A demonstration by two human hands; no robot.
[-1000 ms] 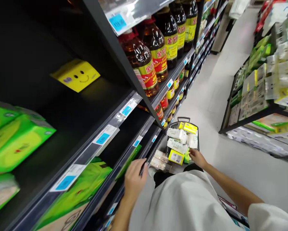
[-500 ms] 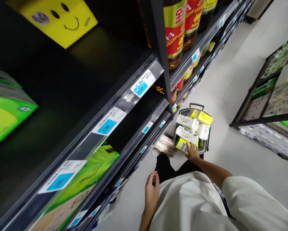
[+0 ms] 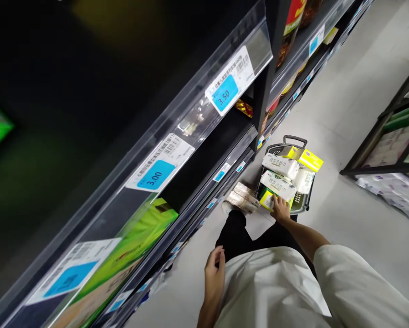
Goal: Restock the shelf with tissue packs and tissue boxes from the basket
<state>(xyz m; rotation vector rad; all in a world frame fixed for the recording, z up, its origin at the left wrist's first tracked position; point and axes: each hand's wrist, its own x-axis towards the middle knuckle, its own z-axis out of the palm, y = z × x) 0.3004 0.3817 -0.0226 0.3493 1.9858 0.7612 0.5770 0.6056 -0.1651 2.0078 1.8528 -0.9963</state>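
My right hand [image 3: 280, 209] reaches down to the near side of a black shopping basket [image 3: 309, 200], its fingers bent over the edge of a yellow and green pack [image 3: 267, 199]. White packs of face tissues [image 3: 280, 166] are piled beside and above that pack, with a yellow box [image 3: 310, 159] at the far right of the pile. Low by the front of my white shirt hangs my left hand [image 3: 214, 271], loosely curled, a gap showing between thumb and fingers, holding nothing.
Dark shelving with price tags [image 3: 156, 175] runs close along my left, and a bright green pack [image 3: 146, 232] lies on a lower shelf. Wrapped packs [image 3: 242, 197] lie on the floor beside my foot. Another rack [image 3: 385, 171] stands on the right.
My view has shifted: the shelf edge looks nearer, and the yellow smiling box has left the picture. The basket appears farther right. My right hand stays at the same pack; my left hand hardly moves.
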